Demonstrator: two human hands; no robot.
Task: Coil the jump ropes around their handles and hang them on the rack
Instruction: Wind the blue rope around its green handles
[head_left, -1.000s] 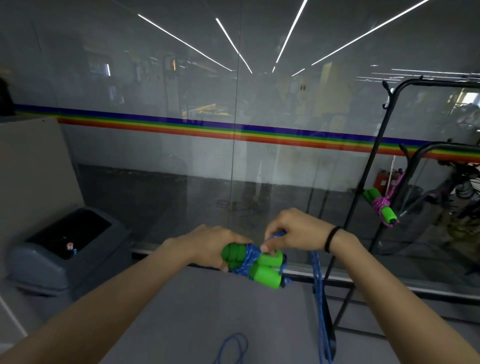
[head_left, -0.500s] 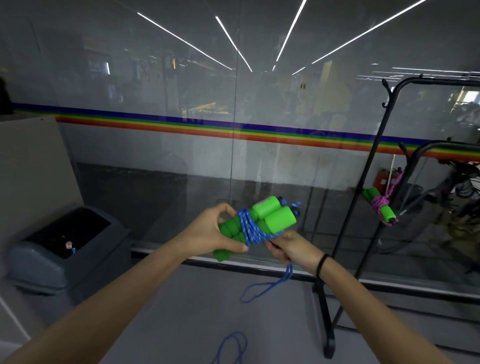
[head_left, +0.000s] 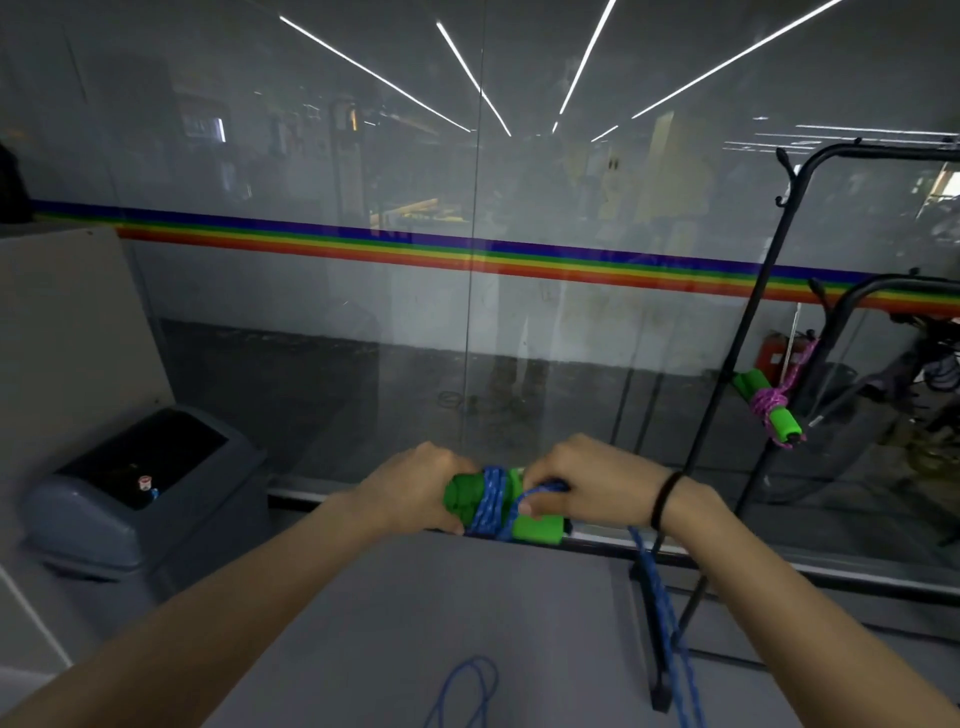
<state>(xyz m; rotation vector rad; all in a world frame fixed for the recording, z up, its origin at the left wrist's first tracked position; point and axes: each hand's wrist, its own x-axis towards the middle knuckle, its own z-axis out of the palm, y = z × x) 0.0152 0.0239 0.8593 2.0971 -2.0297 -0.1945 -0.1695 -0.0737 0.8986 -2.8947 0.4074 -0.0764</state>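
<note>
Coiling partway, hanging to come

The blue braided jump rope (head_left: 491, 501) wraps green foam handles (head_left: 535, 530) gripped by the left hand (head_left: 415, 488); the right hand (head_left: 587, 483) pinches the trailing cord. A pink-corded bundle (head_left: 769, 410) already hangs on the black metal rack (head_left: 748, 332).

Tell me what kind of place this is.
Probably an indoor hall or workspace: a glass partition with a rainbow stripe, a grey lidded bin, and a black metal rack holding a coiled jump rope.

Blue rope (head_left: 488, 501) coils around green handles (head_left: 535, 527); pink rope (head_left: 763, 410) hangs on rack (head_left: 729, 364).
</note>
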